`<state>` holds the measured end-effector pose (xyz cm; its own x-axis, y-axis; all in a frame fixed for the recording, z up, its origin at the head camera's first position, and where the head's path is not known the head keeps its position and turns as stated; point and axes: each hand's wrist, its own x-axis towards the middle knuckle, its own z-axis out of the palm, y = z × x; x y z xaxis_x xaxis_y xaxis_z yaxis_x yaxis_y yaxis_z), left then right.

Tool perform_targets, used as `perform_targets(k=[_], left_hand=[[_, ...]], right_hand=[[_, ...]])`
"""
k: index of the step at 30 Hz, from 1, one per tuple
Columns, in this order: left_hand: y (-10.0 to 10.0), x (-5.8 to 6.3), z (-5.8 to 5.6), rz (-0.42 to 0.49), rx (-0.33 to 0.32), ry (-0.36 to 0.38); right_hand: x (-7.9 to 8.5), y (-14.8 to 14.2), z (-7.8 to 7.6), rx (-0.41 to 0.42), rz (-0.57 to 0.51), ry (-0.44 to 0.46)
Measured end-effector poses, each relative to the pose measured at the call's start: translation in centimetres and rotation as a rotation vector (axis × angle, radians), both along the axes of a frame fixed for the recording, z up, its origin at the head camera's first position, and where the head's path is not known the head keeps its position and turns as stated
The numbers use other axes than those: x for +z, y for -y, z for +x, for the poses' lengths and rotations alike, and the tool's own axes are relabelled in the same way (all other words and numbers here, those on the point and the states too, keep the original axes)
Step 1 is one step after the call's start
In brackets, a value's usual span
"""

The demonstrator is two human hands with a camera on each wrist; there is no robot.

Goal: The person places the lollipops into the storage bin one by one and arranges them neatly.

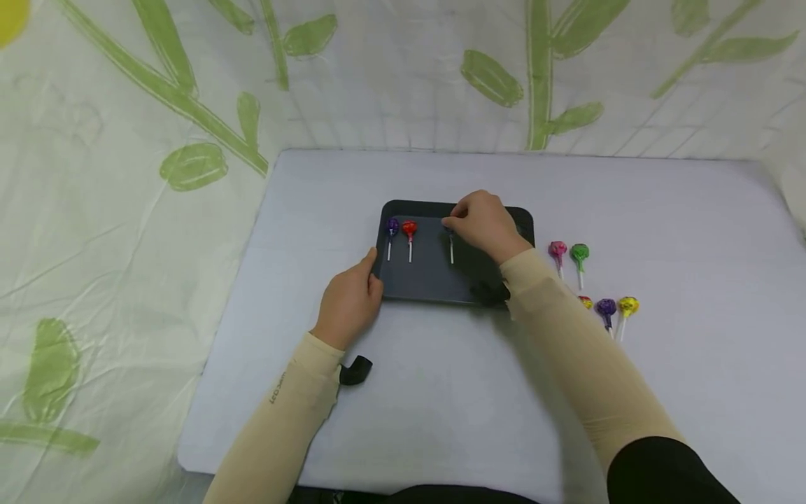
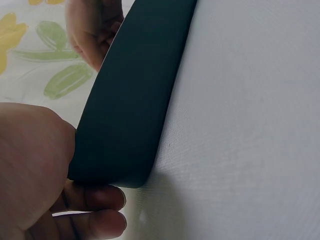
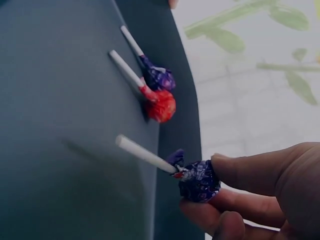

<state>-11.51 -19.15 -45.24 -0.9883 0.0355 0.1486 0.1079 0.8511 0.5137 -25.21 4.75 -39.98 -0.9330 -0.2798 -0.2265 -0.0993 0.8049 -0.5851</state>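
My left hand (image 1: 348,302) grips the left side of a dark rectangular tray (image 1: 415,281), its thumb at the rim. In the left wrist view, fingers curl at the corner of the tray's outer wall (image 2: 130,100). Over the tray, my right hand (image 1: 485,225) pinches a dark purple lollipop (image 3: 199,181) by its wrapped head, between thumb and fingers. Its white stick points toward the tray's near side. Inside the tray, a purple lollipop (image 1: 392,226) and a red lollipop (image 1: 409,228) lie side by side at the left, heads toward the far wall.
Right of the tray lie a pink lollipop (image 1: 557,249) and a green lollipop (image 1: 581,252). Nearer are a purple lollipop (image 1: 606,307), a yellow lollipop (image 1: 628,306) and a red-yellow lollipop (image 1: 585,302) partly hidden by the right forearm. A white tabletop (image 1: 390,420) bears everything.
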Motion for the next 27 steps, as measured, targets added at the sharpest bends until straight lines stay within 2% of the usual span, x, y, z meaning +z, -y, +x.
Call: perform_targets(k=[19,27], left_hand=[[0.0,-0.2,-0.1,-0.001,-0.005,0.007],[0.0,-0.1,-0.1,0.006,-0.008,0.000]], right_hand=[[-1.0,2.8,-1.2,-0.008,-0.003,0.095],[-0.9,3.5,-1.4,-0.011,-0.014,0.099]])
